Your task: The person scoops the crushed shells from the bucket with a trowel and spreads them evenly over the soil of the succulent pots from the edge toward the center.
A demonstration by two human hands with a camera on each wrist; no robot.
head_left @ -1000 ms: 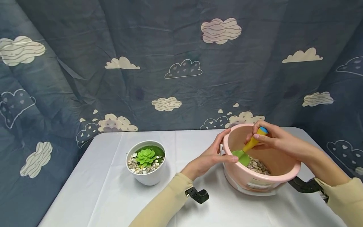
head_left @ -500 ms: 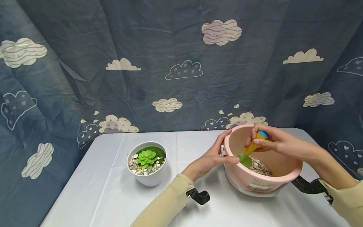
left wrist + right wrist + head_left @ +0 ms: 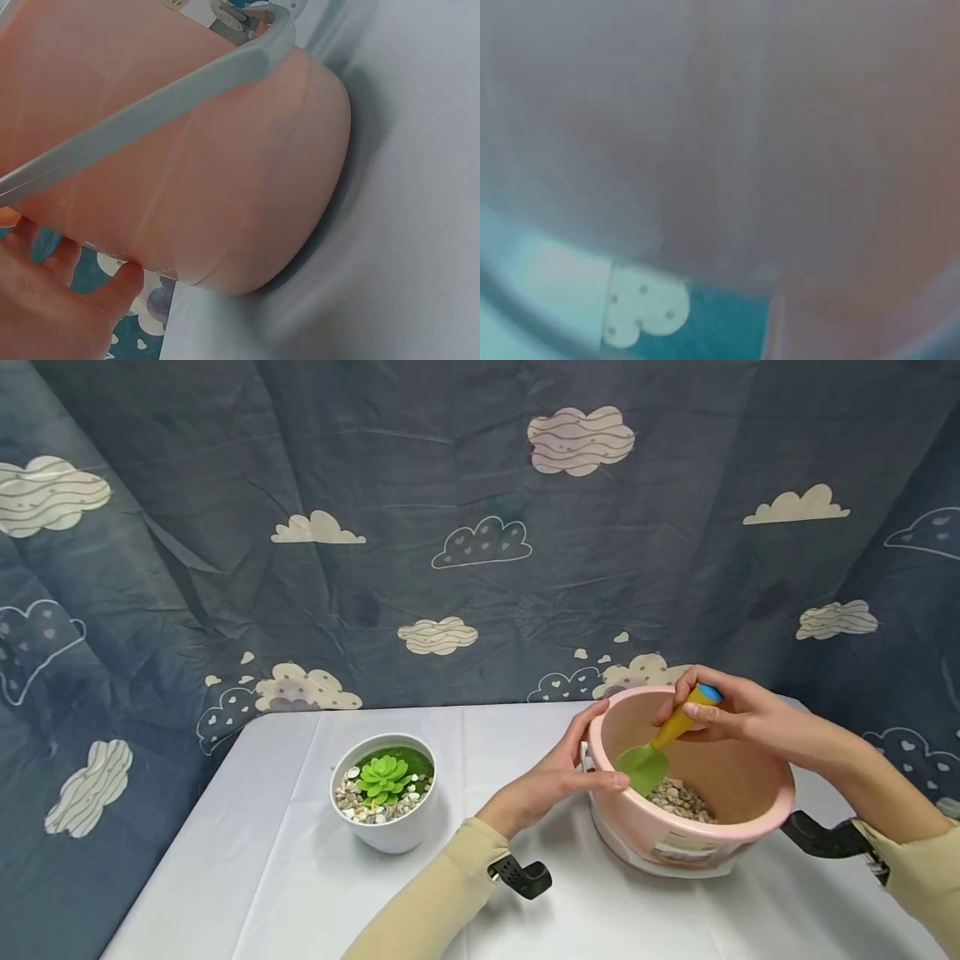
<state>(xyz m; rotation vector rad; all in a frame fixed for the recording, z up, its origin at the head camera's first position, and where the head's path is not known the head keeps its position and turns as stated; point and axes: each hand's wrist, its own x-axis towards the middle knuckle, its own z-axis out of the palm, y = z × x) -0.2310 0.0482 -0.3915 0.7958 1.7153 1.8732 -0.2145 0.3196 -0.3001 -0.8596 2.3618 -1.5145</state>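
My right hand (image 3: 738,714) grips the yellow handle of a toy shovel (image 3: 642,769) with a green blade and blue end. The shovel slants down inside a pink bucket (image 3: 633,822), its blade beside the near left wall above a layer of small pebbles (image 3: 681,802). My left hand (image 3: 551,781) rests spread against the bucket's outer left side, thumb near the front rim and fingers toward the back. In the left wrist view, its fingers (image 3: 124,289) press on the pink wall, below a pale bail handle (image 3: 150,116). The right wrist view is mostly a blurred surface.
A white pot (image 3: 397,837) with a green succulent (image 3: 384,779), pebbles and moss stands at the left on the white-covered table (image 3: 300,893). Behind the table hangs a dark blue cloth (image 3: 360,468) with cloud prints.
My right hand has raised the shovel slightly and shifted a little right. More of the green blade shows, higher over the pebbles. The left hand stays against the bucket.
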